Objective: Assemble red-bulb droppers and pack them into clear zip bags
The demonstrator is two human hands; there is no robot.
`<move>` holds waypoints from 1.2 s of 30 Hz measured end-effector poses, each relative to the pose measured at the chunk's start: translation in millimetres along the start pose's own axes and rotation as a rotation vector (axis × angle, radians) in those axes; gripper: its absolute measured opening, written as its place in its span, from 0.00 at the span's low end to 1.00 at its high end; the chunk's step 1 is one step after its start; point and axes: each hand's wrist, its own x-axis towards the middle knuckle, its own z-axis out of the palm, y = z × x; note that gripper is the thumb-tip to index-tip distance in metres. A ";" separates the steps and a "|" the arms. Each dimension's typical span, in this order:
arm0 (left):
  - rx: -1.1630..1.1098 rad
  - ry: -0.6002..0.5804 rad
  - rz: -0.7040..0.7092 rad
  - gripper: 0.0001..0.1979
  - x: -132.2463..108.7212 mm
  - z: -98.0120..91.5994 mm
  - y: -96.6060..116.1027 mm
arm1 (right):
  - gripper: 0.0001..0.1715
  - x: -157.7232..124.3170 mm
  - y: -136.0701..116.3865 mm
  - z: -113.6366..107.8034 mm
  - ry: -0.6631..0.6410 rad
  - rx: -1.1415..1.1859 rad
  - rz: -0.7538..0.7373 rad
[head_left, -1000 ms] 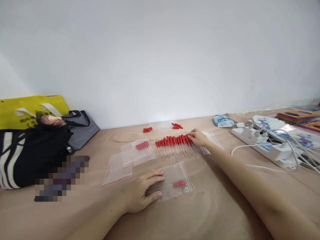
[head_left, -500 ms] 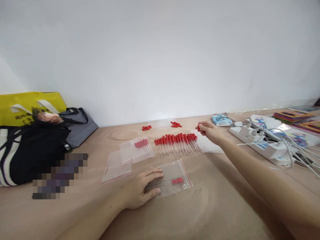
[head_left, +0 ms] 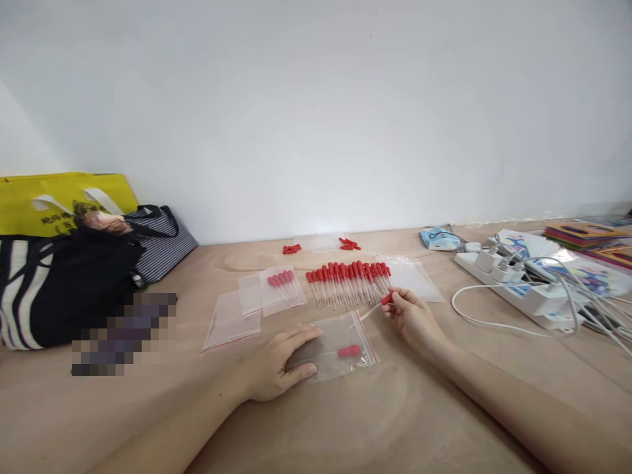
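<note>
My right hand [head_left: 412,319] pinches a dropper by its red rubber bulb [head_left: 388,299]. The thin clear tube of that dropper slants down and left toward the mouth of a clear zip bag [head_left: 328,365]. Inside the bag lies one dropper with a red bulb [head_left: 349,351]. My left hand [head_left: 281,362] rests on the bag's left part with thumb and fingers spread apart. Just beyond the bag is a row of droppers [head_left: 348,280], red bulbs pointing away from me. Several more droppers [head_left: 282,286] lie in or on another clear bag to the left.
Further flat zip bags [head_left: 232,322] lie left, and another bag [head_left: 415,280] lies right of the row. Loose red bulbs [head_left: 291,249] sit near the wall. A white power strip [head_left: 513,289] with cables, a blue mask [head_left: 439,238] and a black bag [head_left: 64,289] flank the area.
My right hand has come down and nearer from the row's right end, bringing the dropper toward the bag's opening; its tube now slants left. My left hand stays on the bag.
</note>
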 end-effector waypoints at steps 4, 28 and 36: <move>-0.013 -0.008 0.008 0.23 -0.2 -1.8 2.3 | 0.19 -13.8 4.6 9.0 -0.172 -0.087 0.071; -0.038 0.043 0.075 0.21 1.7 2.2 0.7 | 0.15 -17.9 3.1 10.2 -0.721 -0.886 -0.122; -0.054 0.027 0.067 0.20 1.7 -1.2 3.6 | 0.09 83.3 -29.5 -19.6 0.010 -1.151 -0.397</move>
